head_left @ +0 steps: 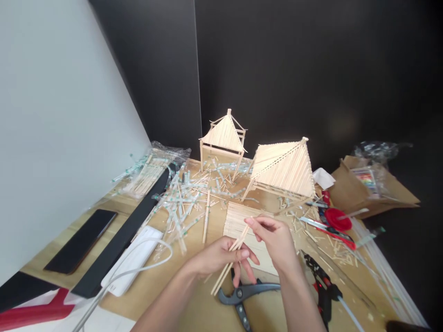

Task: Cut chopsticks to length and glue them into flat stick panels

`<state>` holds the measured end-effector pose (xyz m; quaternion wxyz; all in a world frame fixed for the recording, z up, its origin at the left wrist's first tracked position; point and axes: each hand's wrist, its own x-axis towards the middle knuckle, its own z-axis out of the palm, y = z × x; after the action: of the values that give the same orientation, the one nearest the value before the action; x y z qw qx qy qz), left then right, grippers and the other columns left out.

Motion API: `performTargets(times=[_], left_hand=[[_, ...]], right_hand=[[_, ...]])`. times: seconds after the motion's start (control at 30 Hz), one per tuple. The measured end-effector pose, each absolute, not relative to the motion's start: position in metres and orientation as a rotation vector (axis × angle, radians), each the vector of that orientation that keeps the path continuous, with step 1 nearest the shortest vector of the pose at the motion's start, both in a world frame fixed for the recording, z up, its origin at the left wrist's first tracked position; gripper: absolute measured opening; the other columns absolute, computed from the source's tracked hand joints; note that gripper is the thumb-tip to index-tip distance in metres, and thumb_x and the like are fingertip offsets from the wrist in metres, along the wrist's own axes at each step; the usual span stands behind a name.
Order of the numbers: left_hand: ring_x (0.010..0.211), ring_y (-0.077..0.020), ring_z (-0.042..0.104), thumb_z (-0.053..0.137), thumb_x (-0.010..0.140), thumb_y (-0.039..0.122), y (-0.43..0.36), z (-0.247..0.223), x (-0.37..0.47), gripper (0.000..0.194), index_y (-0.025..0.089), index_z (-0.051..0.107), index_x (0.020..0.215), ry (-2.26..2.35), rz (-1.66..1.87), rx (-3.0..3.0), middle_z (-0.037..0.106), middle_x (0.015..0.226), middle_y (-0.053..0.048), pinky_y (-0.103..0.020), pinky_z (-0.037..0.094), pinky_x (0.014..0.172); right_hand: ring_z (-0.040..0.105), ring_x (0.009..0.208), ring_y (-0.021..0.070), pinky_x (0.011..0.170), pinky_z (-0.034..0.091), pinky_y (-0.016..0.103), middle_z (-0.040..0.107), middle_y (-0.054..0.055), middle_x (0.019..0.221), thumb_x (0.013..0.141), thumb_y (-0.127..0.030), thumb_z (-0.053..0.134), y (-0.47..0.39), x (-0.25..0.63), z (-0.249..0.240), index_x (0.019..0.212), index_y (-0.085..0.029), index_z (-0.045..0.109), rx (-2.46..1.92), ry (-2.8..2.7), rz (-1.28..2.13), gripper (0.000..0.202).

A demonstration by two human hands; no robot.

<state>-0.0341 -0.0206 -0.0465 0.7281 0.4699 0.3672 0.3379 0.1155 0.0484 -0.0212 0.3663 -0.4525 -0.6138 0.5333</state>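
Observation:
A few thin wooden sticks [223,276] lie slantwise across my left hand [224,256], pinched between thumb and fingers. At their upper ends, my right hand [272,235] grips the same sticks between thumb and forefinger. Beneath both hands is a flat panel of sticks laid side by side [238,216], with a pale sheet-like part [268,256] partly covered by my right hand. Grey-handled cutters [242,295] rest on the table just below my left hand.
Two stick-built pavilion models [223,136] stand at the back. Stick scraps and wrappers [183,198] litter the left. A glue gun [323,281], utility knife [325,228] and paper bag [353,184] lie right. A power strip [133,258] and phone [81,240] are left.

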Motion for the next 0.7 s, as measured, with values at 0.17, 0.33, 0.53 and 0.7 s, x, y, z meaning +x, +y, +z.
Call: performTargets(times=[0.17,0.33,0.53,0.7], left_hand=[[0.068,-0.0153,0.059,0.041,0.090,0.056,-0.019,-0.049,-0.042,0.049,0.016,0.069,0.094,0.764,0.734,1.107,0.071,0.070,-0.007,-0.025,0.044,0.072],[0.080,-0.0193,0.061,0.047,0.088,0.055,-0.016,-0.052,-0.052,0.043,0.018,0.070,0.089,0.811,0.739,1.147,0.064,0.061,-0.002,-0.032,0.041,0.089],[0.067,-0.0154,0.056,0.054,0.085,0.050,-0.020,-0.062,-0.065,0.039,0.019,0.064,0.064,0.856,0.759,1.187,0.057,0.059,0.001,-0.028,0.043,0.079],[0.068,-0.0159,0.054,0.056,0.083,0.049,-0.033,-0.088,-0.069,0.040,0.017,0.063,0.060,0.935,0.854,1.161,0.058,0.063,-0.001,-0.029,0.042,0.077]], right_hand=[[0.059,0.077,0.0162,0.068,0.047,0.027,0.065,0.004,0.082,0.074,-0.037,0.073,0.051,0.118,-0.021,0.079,-0.020,0.075,-0.992,-1.756,1.518,0.019],[0.058,0.071,0.0143,0.062,0.048,0.025,0.067,0.004,0.086,0.072,-0.038,0.075,0.048,0.112,-0.019,0.085,-0.022,0.077,-0.960,-1.913,1.573,0.022],[0.055,0.057,0.0102,0.046,0.042,0.021,0.066,0.003,0.086,0.079,-0.041,0.068,0.037,0.100,-0.017,0.082,-0.023,0.077,-0.880,-2.008,1.630,0.020],[0.062,0.072,0.0148,0.066,0.047,0.025,0.067,0.002,0.079,0.079,-0.038,0.068,0.028,0.090,-0.030,0.080,-0.024,0.077,-0.843,-2.120,1.515,0.016]])
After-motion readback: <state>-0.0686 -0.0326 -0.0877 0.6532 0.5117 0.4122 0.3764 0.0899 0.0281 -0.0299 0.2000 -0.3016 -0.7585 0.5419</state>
